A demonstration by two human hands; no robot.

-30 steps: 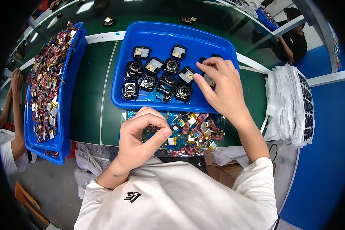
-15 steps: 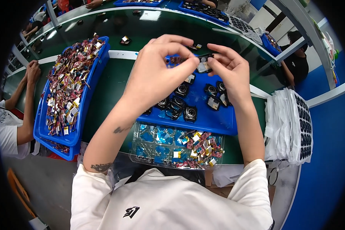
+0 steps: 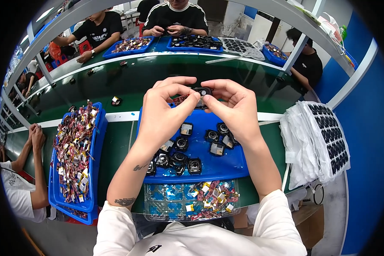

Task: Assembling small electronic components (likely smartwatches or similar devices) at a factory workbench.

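My left hand and my right hand are raised together above the blue tray, both pinching a small black square part between their fingertips. A small reddish piece shows at the left fingertips against that part. Below the hands, several black round-lensed parts lie loose in the tray. A clear plastic box with small red and gold pieces at its right end sits at the near edge by my chest.
A long blue bin heaped with small red and gold pieces stands at the left. A white stack of sheets with dark dots lies at the right. Another person's arms rest at the far left; others sit across the green belt.
Both hands rose from the tray and the clear box, met in front of me holding the black part, and the view tilted up toward the far side.
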